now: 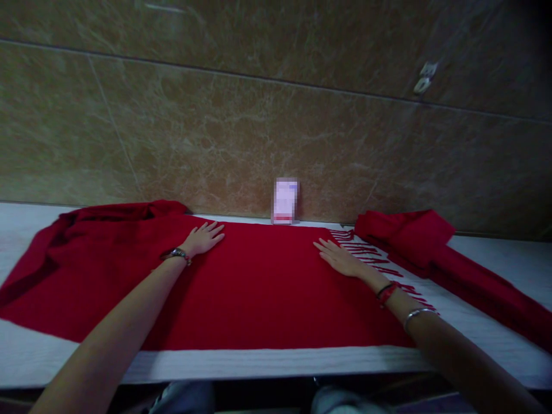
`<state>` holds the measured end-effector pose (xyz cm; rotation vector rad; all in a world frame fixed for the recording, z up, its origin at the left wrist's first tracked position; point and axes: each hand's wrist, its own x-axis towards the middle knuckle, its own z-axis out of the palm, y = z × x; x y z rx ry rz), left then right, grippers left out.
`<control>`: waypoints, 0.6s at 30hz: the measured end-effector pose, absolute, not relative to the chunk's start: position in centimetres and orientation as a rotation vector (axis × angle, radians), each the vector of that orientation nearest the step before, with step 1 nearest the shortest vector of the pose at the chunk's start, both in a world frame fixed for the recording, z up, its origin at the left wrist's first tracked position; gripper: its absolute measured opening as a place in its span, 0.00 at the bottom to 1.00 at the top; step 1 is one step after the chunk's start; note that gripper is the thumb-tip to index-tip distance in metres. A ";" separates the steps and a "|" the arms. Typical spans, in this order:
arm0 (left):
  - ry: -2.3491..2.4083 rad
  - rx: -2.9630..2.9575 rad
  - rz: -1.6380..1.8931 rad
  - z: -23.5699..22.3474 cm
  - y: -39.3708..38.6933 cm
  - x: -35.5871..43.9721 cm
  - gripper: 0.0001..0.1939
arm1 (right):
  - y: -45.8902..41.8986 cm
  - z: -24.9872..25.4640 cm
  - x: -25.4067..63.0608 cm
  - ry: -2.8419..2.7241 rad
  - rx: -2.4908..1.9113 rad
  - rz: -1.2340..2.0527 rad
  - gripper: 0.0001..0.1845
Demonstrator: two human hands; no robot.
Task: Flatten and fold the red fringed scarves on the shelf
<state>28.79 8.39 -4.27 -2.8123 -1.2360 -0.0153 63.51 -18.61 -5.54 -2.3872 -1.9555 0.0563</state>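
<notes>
A red fringed scarf point(259, 287) lies spread flat across the white table, its left part bunched and folded over. My left hand point(202, 238) rests on it near the far edge, fingers spread, with a bracelet at the wrist. Close to the scarf's fringed right end, my right hand point(337, 257) lies flat on the cloth, fingers stretched out. The fringe point(375, 261) runs along that end, partly covered by my right forearm. Neither hand grips anything.
Another piece of folded red cloth point(422, 247) lies at the right, stretching towards the near right corner. A phone point(285, 201) with a blurred screen leans upright against the brown marbled wall point(215, 126). The white table point(259, 363) is narrow, its front edge near my legs.
</notes>
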 end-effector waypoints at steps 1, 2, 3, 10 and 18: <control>-1.243 -2.812 -0.021 -4.3 8.4 28.8 0.27 | -18.7 -5.5 63.7 -1.902 -2.427 0.024 0.29; -1.246 -2.812 -0.023 -4.3 8.4 28.8 0.27 | -18.6 -5.3 63.2 -1.869 -2.438 -0.006 0.29; -1.244 -2.812 -0.024 -4.2 8.3 28.9 0.27 | -18.2 -5.1 62.1 -1.856 -2.418 -0.026 0.29; -1.178 -2.799 -0.002 -4.3 8.5 28.6 0.26 | -13.8 -3.5 49.6 -2.257 -1.874 0.181 0.30; -1.163 -2.810 -0.002 -4.6 8.9 28.5 0.26 | -18.4 -5.2 58.8 -2.094 -2.165 0.118 0.31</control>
